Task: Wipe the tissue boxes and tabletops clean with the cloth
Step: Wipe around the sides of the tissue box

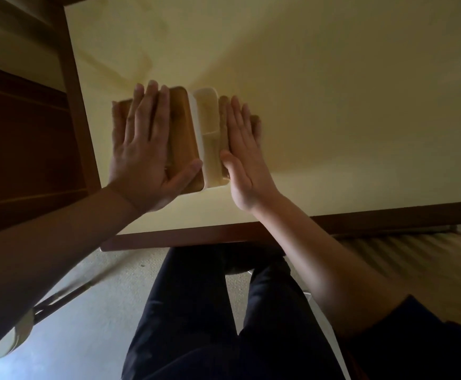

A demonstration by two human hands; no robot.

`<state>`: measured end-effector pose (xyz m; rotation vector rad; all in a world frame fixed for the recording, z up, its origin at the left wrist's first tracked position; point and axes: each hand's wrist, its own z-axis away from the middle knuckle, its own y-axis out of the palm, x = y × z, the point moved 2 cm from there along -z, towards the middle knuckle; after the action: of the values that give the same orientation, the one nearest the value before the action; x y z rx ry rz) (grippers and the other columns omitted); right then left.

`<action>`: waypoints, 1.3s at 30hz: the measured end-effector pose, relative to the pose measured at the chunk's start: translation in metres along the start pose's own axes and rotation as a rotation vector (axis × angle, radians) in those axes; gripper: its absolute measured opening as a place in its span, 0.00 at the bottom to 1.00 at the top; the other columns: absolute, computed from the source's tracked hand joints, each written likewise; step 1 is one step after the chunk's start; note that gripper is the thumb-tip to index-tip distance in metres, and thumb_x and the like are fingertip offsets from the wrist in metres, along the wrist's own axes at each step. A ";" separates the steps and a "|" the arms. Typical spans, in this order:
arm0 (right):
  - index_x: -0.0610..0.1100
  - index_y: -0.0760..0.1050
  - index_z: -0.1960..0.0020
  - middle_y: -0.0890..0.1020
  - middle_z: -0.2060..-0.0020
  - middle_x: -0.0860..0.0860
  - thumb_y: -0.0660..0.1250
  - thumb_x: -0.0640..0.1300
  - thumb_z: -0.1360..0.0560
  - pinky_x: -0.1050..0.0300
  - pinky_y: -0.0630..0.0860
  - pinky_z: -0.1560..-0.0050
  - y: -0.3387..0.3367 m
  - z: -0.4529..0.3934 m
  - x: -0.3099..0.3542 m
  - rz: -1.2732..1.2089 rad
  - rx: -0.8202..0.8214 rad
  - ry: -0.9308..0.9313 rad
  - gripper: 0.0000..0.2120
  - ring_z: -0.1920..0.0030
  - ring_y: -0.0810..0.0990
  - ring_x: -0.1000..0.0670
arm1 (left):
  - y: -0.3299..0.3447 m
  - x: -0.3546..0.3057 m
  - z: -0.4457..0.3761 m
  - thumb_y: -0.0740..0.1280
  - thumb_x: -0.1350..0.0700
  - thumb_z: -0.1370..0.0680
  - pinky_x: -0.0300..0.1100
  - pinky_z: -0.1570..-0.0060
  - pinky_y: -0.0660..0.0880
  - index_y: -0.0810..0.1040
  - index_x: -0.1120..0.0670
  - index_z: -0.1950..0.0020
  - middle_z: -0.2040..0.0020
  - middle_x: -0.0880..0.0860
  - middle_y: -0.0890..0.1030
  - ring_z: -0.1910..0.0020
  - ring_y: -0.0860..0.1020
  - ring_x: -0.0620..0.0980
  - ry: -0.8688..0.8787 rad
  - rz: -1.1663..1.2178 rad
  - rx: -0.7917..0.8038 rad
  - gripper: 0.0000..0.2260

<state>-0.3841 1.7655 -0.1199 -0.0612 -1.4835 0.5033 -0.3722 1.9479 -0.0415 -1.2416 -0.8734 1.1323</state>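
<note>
The box (196,138) is sitting on the tabletop (333,91) near its left front corner, white-walled with a wooden top panel, and both hands are flanking it. The left hand (144,149) is lying flat across the wooden panel, fingers straight and spread, thumb reaching toward the white edge; under and beyond its fingers a brownish cloth (118,119) is showing. The right hand (243,154) is pressing flat against the box's right wall, fingers straight, and brown fabric is peeking out past its fingertips too (whether this is the same cloth wrapped round or a second piece, I cannot tell). Neither hand is curling round anything; both are pushing with open palms.

The step in hand looks like wiping the box's faces. To do it well, the person is best keeping one palm steadying the box while the other is sliding cloth along a full face, edge to edge, with even pressure. The rounded corners and the seam between panel and wall probably need a separate pass. Pushing too hard sideways could skid the box toward the table's edge.
</note>
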 end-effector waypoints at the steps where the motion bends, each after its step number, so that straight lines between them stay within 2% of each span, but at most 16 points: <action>1: 0.39 0.47 0.14 0.46 0.14 0.42 0.45 0.53 0.17 0.35 0.38 0.17 0.004 0.000 0.002 -0.035 -0.011 0.012 0.34 0.15 0.39 0.44 | 0.000 0.000 -0.001 0.52 0.26 0.22 0.69 0.22 0.45 0.46 0.61 0.15 0.15 0.61 0.50 0.16 0.45 0.60 -0.001 -0.013 0.008 0.49; 3: 0.38 0.45 0.14 0.43 0.14 0.43 0.45 0.53 0.16 0.37 0.38 0.17 0.009 0.004 0.005 -0.136 -0.022 0.037 0.34 0.15 0.38 0.45 | 0.001 0.000 -0.001 0.53 0.24 0.23 0.71 0.22 0.44 0.45 0.61 0.15 0.15 0.61 0.49 0.16 0.44 0.60 -0.012 -0.034 0.021 0.51; 7: 0.39 0.43 0.14 0.46 0.14 0.46 0.46 0.53 0.15 0.37 0.42 0.16 0.017 0.018 0.001 -0.360 0.027 0.095 0.33 0.15 0.41 0.48 | 0.003 0.001 -0.002 0.55 0.24 0.24 0.70 0.22 0.45 0.45 0.63 0.16 0.16 0.63 0.49 0.16 0.45 0.61 -0.007 -0.056 0.034 0.53; 10: 0.42 0.43 0.14 0.48 0.14 0.47 0.46 0.60 0.13 0.34 0.43 0.17 0.021 0.015 -0.004 -0.488 0.081 0.110 0.35 0.14 0.43 0.46 | 0.003 0.002 -0.003 0.56 0.25 0.24 0.69 0.22 0.46 0.45 0.64 0.16 0.16 0.64 0.50 0.16 0.45 0.62 -0.001 -0.055 0.038 0.53; 14: 0.47 0.40 0.14 0.46 0.14 0.51 0.45 0.64 0.13 0.36 0.42 0.16 0.023 -0.022 -0.012 -0.670 0.180 0.147 0.36 0.15 0.42 0.50 | 0.002 0.001 -0.004 0.55 0.25 0.24 0.69 0.22 0.46 0.46 0.64 0.16 0.17 0.65 0.51 0.16 0.47 0.64 -0.004 -0.036 0.043 0.53; 17: 0.48 0.42 0.13 0.48 0.14 0.48 0.44 0.62 0.12 0.38 0.41 0.16 0.017 -0.058 -0.007 -0.647 0.154 0.162 0.33 0.15 0.43 0.50 | 0.001 0.000 -0.003 0.54 0.25 0.23 0.69 0.22 0.46 0.46 0.64 0.16 0.17 0.65 0.50 0.16 0.46 0.63 -0.001 -0.026 0.041 0.52; 19: 0.44 0.43 0.14 0.47 0.14 0.47 0.43 0.54 0.11 0.41 0.41 0.15 0.013 -0.067 -0.005 -0.554 0.114 0.108 0.29 0.15 0.44 0.52 | 0.001 0.001 -0.002 0.55 0.25 0.23 0.69 0.22 0.45 0.46 0.64 0.16 0.17 0.64 0.50 0.16 0.46 0.63 -0.001 -0.017 0.042 0.52; 21: 0.42 0.44 0.14 0.48 0.14 0.47 0.43 0.53 0.11 0.39 0.41 0.16 0.013 -0.063 -0.004 -0.532 0.088 0.049 0.30 0.15 0.45 0.51 | 0.001 0.001 -0.002 0.56 0.25 0.24 0.69 0.21 0.44 0.45 0.63 0.16 0.16 0.64 0.49 0.16 0.45 0.62 0.000 -0.006 0.045 0.53; 24: 0.45 0.43 0.14 0.48 0.14 0.48 0.46 0.56 0.12 0.34 0.46 0.17 0.022 -0.031 -0.003 -0.583 0.091 0.055 0.31 0.14 0.46 0.48 | -0.001 0.005 -0.002 0.55 0.24 0.24 0.68 0.21 0.44 0.45 0.64 0.16 0.17 0.64 0.50 0.16 0.45 0.62 0.039 -0.011 0.055 0.53; 28: 0.44 0.40 0.14 0.45 0.14 0.49 0.46 0.48 0.12 0.35 0.48 0.16 0.035 0.030 0.000 -0.561 0.079 0.126 0.30 0.14 0.46 0.49 | -0.002 0.011 -0.001 0.53 0.23 0.25 0.68 0.21 0.45 0.46 0.65 0.17 0.17 0.65 0.50 0.16 0.46 0.63 0.087 -0.041 0.080 0.54; 33: 0.44 0.41 0.14 0.46 0.14 0.48 0.46 0.50 0.12 0.35 0.46 0.16 0.040 0.028 -0.001 -0.575 0.047 0.146 0.29 0.14 0.44 0.49 | -0.002 0.012 -0.001 0.53 0.23 0.25 0.69 0.22 0.45 0.46 0.65 0.17 0.17 0.65 0.50 0.16 0.47 0.63 0.107 -0.049 0.080 0.54; 39: 0.45 0.43 0.14 0.46 0.14 0.48 0.46 0.57 0.13 0.38 0.42 0.16 0.025 -0.042 0.002 -0.595 0.011 0.130 0.32 0.15 0.44 0.51 | -0.001 0.011 0.000 0.54 0.24 0.25 0.69 0.22 0.46 0.46 0.65 0.17 0.17 0.65 0.51 0.16 0.48 0.63 0.110 -0.051 0.062 0.54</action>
<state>-0.3512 1.7996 -0.1312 0.3423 -1.2915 0.0225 -0.3689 1.9589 -0.0414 -1.2124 -0.7770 1.0333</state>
